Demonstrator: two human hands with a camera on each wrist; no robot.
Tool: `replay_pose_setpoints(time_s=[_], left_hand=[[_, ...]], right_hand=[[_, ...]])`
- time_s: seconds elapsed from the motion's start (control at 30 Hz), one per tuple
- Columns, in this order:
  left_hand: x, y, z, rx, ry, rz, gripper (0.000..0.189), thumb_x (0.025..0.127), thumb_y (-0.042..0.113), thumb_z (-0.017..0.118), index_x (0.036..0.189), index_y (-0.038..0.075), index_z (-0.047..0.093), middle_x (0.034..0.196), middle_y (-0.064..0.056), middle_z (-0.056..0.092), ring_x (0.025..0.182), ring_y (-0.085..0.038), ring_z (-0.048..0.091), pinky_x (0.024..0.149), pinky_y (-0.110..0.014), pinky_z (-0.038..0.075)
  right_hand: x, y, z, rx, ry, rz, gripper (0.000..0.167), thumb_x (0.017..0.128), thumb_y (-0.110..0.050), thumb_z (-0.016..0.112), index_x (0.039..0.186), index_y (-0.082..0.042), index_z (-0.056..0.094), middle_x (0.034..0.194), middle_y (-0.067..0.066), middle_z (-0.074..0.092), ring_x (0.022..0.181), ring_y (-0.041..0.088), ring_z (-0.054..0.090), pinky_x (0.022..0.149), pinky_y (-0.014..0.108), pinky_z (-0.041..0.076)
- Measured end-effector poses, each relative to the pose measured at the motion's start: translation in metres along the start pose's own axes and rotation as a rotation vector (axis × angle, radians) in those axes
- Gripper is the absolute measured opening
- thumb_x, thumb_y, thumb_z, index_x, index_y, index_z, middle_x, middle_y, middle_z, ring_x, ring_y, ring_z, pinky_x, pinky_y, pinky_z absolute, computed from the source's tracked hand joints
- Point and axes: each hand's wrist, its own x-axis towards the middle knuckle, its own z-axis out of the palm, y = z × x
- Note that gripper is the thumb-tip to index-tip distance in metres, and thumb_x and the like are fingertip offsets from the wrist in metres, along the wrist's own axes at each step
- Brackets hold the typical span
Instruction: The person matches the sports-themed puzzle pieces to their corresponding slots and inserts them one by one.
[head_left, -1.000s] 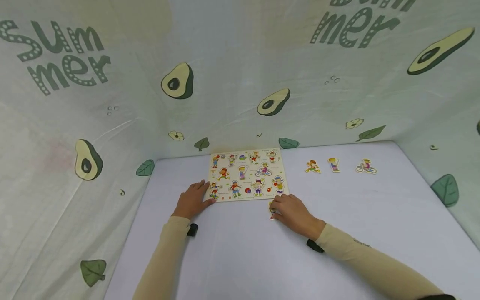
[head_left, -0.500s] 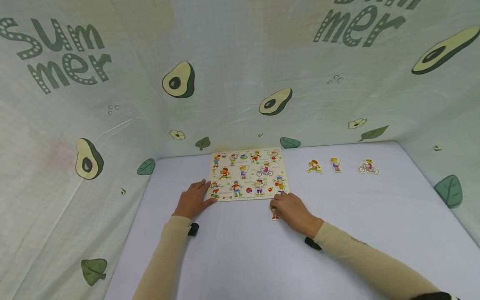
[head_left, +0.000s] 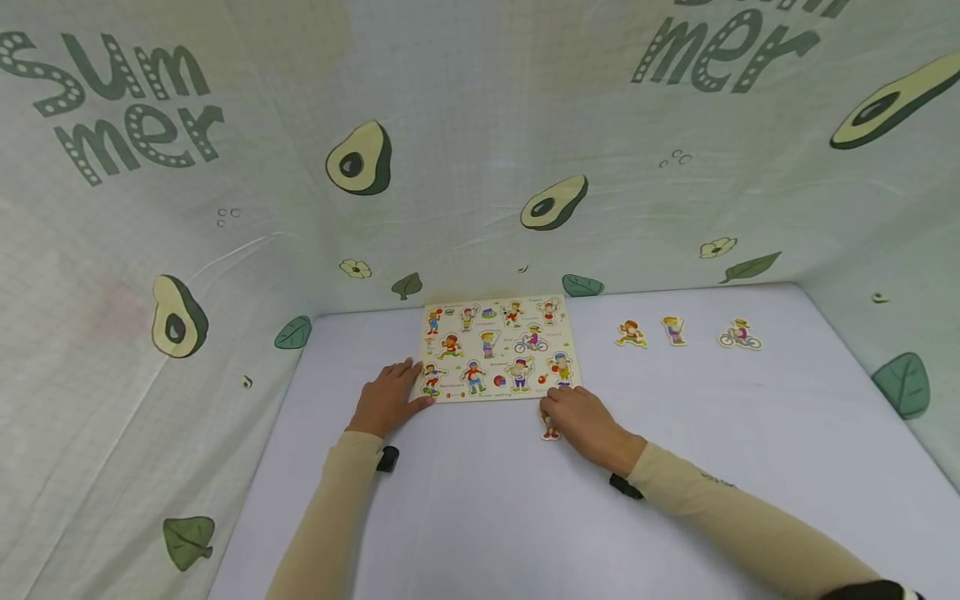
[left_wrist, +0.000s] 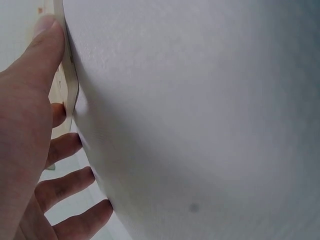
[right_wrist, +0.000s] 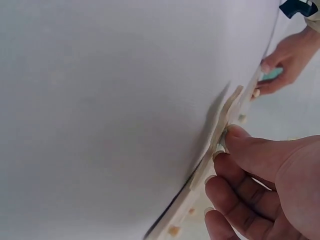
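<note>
A cream puzzle board (head_left: pixel 465 365) printed with cartoon sports figures lies toward the back of the table. My left hand (head_left: pixel 386 400) rests at its lower left corner, fingers spread and relaxed, the thumb lying along the front edge. Just off the board's lower right corner, my right hand (head_left: pixel 587 427) pinches a small cut-out figure puzzle piece (head_left: pixel 551 433) between thumb and forefinger. Only the piece's lower end with red shoes shows in the head view; the fingers hide its upper part. In the right wrist view the piece (right_wrist: pixel 231 104) appears edge-on, close to the board's edge.
Right of the board lie three loose figure pieces: a runner (head_left: pixel 632 334), a figure with a stick (head_left: pixel 673 331) and a cyclist (head_left: pixel 740 335). A cloth wall (head_left: pixel 450 208) printed with avocados and leaves stands behind the white table (head_left: pixel 480 500).
Over the last second my right fingers have come over the piece's upper part, and its red-shoed end shows more. My left hand stays at the board's corner. The head view has shifted slightly.
</note>
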Motion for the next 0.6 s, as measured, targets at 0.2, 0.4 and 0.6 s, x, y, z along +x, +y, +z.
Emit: replay_pose_setpoints(time_s=[0.2,0.4,0.6], left_hand=[[0.001,0.0,0.0,0.003,0.004,0.009,0.082,0.097,0.057,0.071,0.16,0.011,0.047,0.165,-0.017,0.045,0.148,-0.041,0.045,0.1,-0.068,0.053],[0.0,0.0,-0.002,0.006,-0.001,0.002,0.082,0.097,0.057,0.071,0.161,0.012,0.046,0.165,-0.016,0.044,0.148,-0.04,0.045,0.1,-0.068,0.052],[0.0,-0.001,0.001,0.008,-0.014,-0.006,0.082,0.097,0.058,0.07,0.161,0.013,0.047,0.166,-0.015,0.043,0.15,-0.04,0.044,0.102,-0.067,0.052]], right_hand=[[0.011,-0.003,-0.014,0.014,0.035,-0.016,0.019,0.087,-0.009,0.087,0.099,-0.009,0.072,0.098,0.001,0.07,0.091,0.02,0.065,0.078,0.037,0.055],[0.037,-0.005,-0.035,0.034,0.112,-0.039,0.016,0.09,-0.014,0.085,0.097,-0.011,0.071,0.097,0.0,0.07,0.09,0.019,0.065,0.079,0.035,0.056],[0.066,-0.008,-0.046,0.07,0.196,-0.098,0.013,0.093,-0.012,0.082,0.101,-0.009,0.071,0.1,0.002,0.07,0.092,0.02,0.065,0.079,0.034,0.055]])
